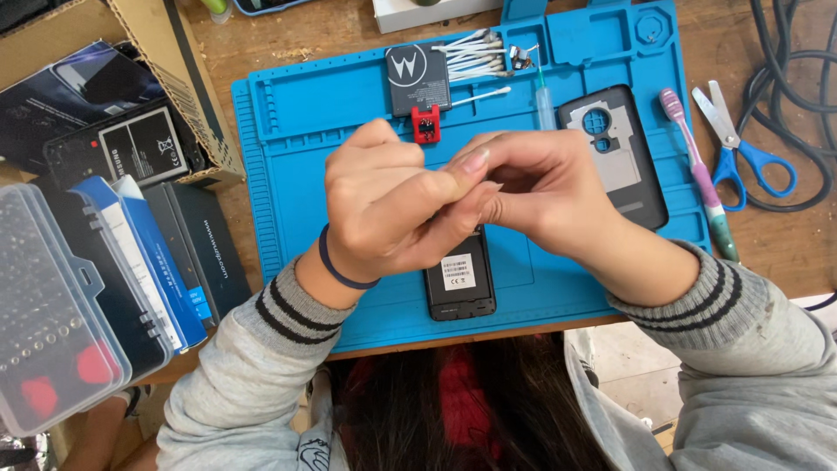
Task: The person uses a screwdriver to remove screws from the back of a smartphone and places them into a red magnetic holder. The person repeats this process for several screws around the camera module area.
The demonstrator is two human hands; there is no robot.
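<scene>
Above an opened phone (459, 283) on the blue repair mat (296, 139), left hand (384, 205) and right hand (532, 187) were pinched together; anything gripped could not be told. Steady fingertip control seemed required next.

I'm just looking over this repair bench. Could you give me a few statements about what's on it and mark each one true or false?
1. The opened phone lies on a blue work mat. True.
2. The scissors have red handles. False: their handles are blue, and they lie on the wooden table to the right of the mat.
3. The left hand and right hand are held together above the phone. True.
4. The toothbrush rests inside the cardboard box. False: it lies along the mat's right edge.
5. A bunch of cotton swabs lies near the top of the mat. True.
</scene>
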